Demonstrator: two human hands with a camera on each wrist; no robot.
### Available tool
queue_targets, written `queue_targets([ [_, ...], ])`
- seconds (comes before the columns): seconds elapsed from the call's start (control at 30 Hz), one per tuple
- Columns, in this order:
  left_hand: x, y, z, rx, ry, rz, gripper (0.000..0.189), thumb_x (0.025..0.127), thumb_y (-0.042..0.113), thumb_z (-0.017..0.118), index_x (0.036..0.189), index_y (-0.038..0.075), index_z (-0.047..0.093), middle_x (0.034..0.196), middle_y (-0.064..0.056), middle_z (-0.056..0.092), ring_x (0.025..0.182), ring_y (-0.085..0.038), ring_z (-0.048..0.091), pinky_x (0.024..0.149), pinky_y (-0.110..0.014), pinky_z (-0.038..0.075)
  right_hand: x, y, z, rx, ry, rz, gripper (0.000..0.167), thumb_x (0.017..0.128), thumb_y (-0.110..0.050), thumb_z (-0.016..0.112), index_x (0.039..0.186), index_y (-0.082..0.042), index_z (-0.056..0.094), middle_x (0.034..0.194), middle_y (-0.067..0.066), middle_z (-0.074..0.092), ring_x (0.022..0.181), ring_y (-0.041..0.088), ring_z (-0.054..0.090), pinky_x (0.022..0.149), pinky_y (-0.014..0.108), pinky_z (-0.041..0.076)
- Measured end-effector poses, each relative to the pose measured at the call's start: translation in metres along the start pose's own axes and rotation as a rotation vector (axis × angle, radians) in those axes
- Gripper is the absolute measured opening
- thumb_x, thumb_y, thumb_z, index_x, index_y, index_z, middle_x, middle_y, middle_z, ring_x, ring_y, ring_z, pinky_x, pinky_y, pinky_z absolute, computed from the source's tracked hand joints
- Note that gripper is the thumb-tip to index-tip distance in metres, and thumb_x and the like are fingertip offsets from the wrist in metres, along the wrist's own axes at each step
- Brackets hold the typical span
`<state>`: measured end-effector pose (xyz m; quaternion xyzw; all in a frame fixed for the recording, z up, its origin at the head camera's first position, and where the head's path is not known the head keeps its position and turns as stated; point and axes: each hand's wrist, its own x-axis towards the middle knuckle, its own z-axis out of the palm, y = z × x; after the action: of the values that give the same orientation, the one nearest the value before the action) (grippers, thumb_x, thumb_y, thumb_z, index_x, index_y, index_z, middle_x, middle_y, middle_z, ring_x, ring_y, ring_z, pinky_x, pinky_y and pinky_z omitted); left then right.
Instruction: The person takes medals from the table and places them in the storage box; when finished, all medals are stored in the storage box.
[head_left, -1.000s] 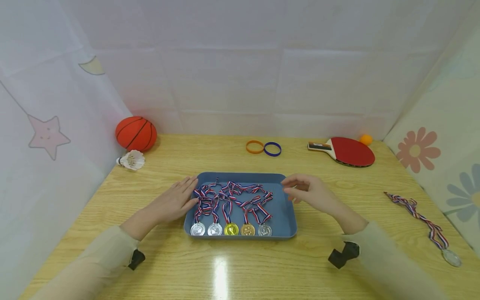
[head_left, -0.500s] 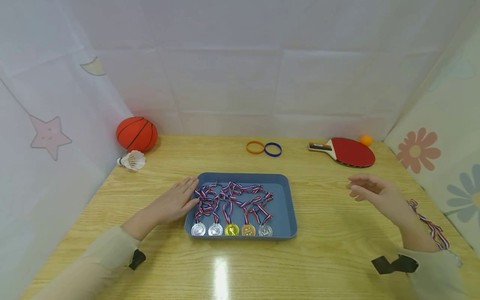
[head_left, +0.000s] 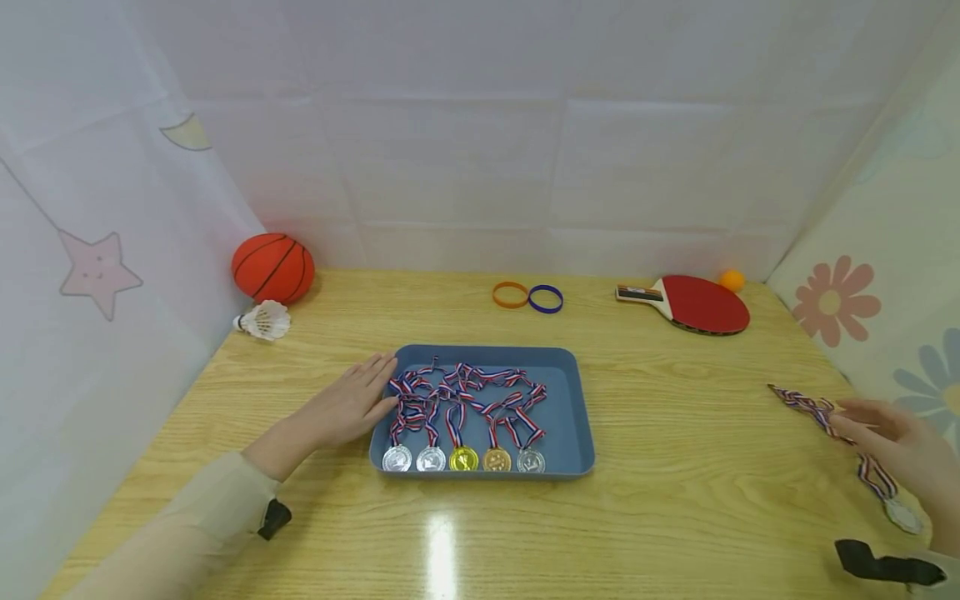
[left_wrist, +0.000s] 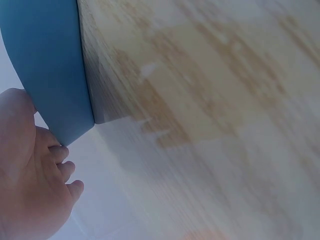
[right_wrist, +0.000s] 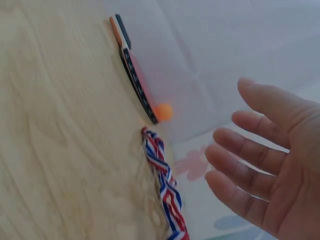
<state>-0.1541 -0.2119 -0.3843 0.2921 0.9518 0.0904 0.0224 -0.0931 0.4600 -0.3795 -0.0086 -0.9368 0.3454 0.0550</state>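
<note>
A blue tray (head_left: 570, 417) holds several medals in a row along its near edge, among them a gold one (head_left: 463, 459), their striped ribbons bunched behind. My left hand (head_left: 341, 408) rests on the tray's left rim, its fingers extended; in the left wrist view it touches the tray wall (left_wrist: 50, 65). Over at the far right, my right hand (head_left: 892, 437) hovers above the ribbon (head_left: 802, 402) of a lone silver medal (head_left: 902, 516), covering part of it. In the right wrist view, that hand's fingers (right_wrist: 245, 150) are spread loosely, apart from the ribbon (right_wrist: 167, 187).
At the back left sit a red basketball (head_left: 273, 268) and a shuttlecock (head_left: 264, 320). An orange wristband (head_left: 510, 305) and a blue one (head_left: 545, 310) lie at the back middle. A red table tennis bat (head_left: 705, 305) and orange ball (head_left: 732, 280) are at the back right.
My right hand has moved from the tray's right rim across the table to the lone medal's ribbon. The left hand and the tray have stayed put.
</note>
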Motion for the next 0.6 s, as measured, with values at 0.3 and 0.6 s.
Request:
queue_targets([
  [0.3, 0.001, -0.002, 0.002, 0.012, 0.003, 0.005, 0.060, 0.099, 0.030, 0.041, 0.141, -0.009, 0.024, 0.146, -0.024, 0.022, 0.134, -0.039, 0.018, 0.106, -0.051, 0.018, -0.011, 0.063, -0.005, -0.164, -0.006, 0.176, 0.070, 0.091, -0.033, 0.058, 0.130, 0.018, 0.032, 0.103, 0.039, 0.047, 0.082, 0.049, 0.050, 0.059, 0.048, 0.044],
  [0.6, 0.001, -0.003, 0.003, 0.019, 0.003, 0.010, 0.060, 0.099, 0.031, 0.041, 0.141, -0.009, 0.025, 0.146, -0.024, 0.022, 0.133, -0.039, 0.018, 0.106, -0.051, 0.018, -0.021, 0.072, 0.002, -0.230, 0.009, 0.174, 0.073, 0.084, -0.030, 0.068, 0.122, 0.022, 0.034, 0.100, 0.045, 0.040, 0.073, 0.052, 0.052, 0.050, 0.040, 0.048],
])
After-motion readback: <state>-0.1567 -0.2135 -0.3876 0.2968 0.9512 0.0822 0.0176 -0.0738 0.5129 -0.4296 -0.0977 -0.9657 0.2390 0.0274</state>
